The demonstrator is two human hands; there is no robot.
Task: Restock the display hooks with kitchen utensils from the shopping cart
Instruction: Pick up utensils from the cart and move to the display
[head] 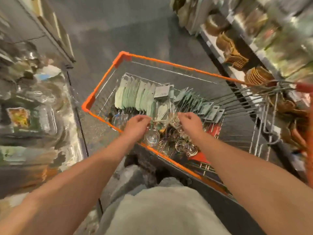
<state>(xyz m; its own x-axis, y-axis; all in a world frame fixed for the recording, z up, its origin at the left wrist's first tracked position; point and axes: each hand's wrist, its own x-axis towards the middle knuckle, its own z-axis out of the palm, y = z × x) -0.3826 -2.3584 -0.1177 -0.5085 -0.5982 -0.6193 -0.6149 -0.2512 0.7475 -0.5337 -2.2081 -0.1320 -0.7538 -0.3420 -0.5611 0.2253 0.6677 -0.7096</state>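
An orange-rimmed wire shopping cart [94, 97] stands in front of me in the aisle. Inside it lie rows of carded kitchen utensils with pale green header cards [135, 95] and a tangle of metal utensils [179, 143] near my side. Both my hands reach down into the cart. My left hand [137, 126] has its fingers curled around a bunch of utensils at the pile's middle. My right hand [190, 122] pinches the same bunch from the right. The frame is blurred, so the exact items in my fingers are unclear.
Shelves of packaged goods [30, 116] run along the left. On the right, shelves hold stacked woven brown items [259, 76]. The cart's red handle [304, 87] sits at the right edge. Grey floor [118, 31] stretches ahead of the cart.
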